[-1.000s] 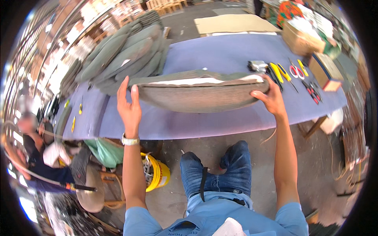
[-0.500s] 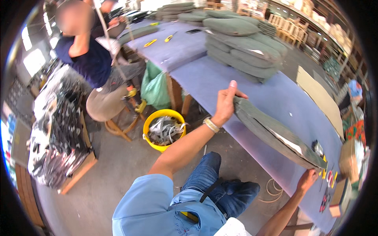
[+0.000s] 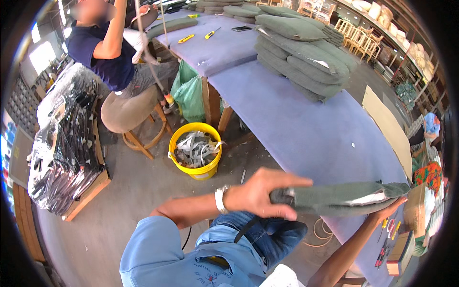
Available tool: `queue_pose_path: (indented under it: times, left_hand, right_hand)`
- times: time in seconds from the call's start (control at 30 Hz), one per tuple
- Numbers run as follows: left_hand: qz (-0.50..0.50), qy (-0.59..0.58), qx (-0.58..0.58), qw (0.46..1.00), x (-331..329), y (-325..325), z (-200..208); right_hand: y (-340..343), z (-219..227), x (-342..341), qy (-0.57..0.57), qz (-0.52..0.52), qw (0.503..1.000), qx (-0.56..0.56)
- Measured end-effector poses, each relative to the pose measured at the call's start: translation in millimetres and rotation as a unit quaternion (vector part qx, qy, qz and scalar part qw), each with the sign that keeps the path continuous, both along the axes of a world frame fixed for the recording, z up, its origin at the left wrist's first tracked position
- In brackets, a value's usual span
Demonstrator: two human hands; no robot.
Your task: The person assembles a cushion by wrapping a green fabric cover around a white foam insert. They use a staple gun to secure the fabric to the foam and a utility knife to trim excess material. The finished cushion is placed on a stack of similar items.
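A dark green seat cushion is held up edge-on above the near side of the blue-covered table. A white strip of inner padding shows through a long opening along its side. My left hand, slightly blurred, grips the cushion's left end between thumb and fingers. At the other end my right hand holds it from below, its fingers partly hidden by the cushion. Farther back on the table stands a stack of similar green cushions.
A yellow bucket of fabric scraps stands on the floor left of the table. Scissors and other hand tools lie at the right end, near a cardboard box. A co-worker sits on a round stool at the left.
The cushion has come nearer to my body and turned from slanting to nearly level. My left hand has moved down and toward me; my right hand has shifted slightly right.
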State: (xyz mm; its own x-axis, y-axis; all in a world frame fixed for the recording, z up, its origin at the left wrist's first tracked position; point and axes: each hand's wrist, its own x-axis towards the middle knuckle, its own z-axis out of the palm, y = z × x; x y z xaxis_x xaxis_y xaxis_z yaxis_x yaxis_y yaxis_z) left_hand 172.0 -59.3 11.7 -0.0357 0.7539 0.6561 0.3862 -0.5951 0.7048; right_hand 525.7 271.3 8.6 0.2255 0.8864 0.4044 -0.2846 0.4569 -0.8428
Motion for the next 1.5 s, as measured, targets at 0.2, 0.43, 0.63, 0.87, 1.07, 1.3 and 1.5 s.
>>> queue_pose_path:
  times: [0.2, 0.43, 0.63, 0.87, 1.07, 1.3, 1.5]
  left_hand:
    - [0.028, -0.057, 0.023, 0.998, 70, -46, -73]
    - [-0.208, 0.017, -0.098, 0.973, 127, -72, -119]
    - [-0.157, -0.077, -0.111, 0.978, 136, -60, -134]
    - [-0.001, -0.052, 0.011, 0.999, 127, -70, -84]
    - [0.052, -0.131, -0.092, 0.986, 139, -75, -48]
    - [0.203, -0.054, -0.194, 0.958, 125, -61, -80]
    - [0.315, 0.015, -0.145, 0.938, 100, -36, -76]
  right_hand:
    - [30, 7, -11, 0.038, 0.098, 0.994, 0.034]
    - [-18, 52, -117, -0.084, 0.326, 0.935, 0.107]
    - [-136, 52, -199, -0.199, 0.387, 0.876, 0.207]
    - [-192, 63, -221, -0.102, 0.477, 0.836, 0.249]
    - [-186, 52, -249, -0.04, 0.524, 0.827, 0.201]
    - [-160, -22, -304, -0.005, 0.574, 0.817, 0.055]
    - [-135, -36, -294, -0.154, 0.462, 0.871, 0.062]
